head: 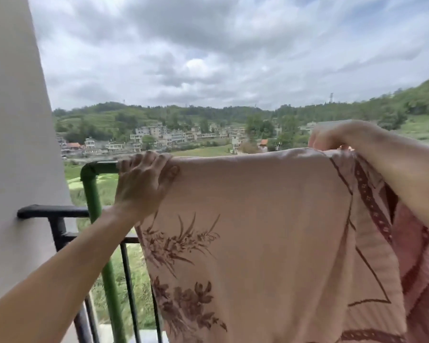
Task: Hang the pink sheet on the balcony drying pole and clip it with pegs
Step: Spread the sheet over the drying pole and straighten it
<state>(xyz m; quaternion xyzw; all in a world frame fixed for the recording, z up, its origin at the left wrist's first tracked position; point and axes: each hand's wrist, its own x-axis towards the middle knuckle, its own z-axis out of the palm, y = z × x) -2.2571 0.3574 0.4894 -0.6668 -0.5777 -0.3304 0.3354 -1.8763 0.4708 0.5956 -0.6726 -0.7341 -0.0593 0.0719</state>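
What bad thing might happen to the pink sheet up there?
No pegs show on the pink sheet yet, so it could slide off the green pole if the left hand and right hand let go. It hangs past the black railing over open ground. Heavy grey clouds may bring rain.

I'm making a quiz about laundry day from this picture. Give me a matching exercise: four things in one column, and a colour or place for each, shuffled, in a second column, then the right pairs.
Things:
1. pole
2. railing
3. sheet
4. left hand

Descriptions:
A. pink with brown flowers, draped over the top bar
B. black, fixed to the white wall
C. green, bent at a corner
D. gripping the sheet's edge by the pole's corner

Pairs: 1-C, 2-B, 3-A, 4-D
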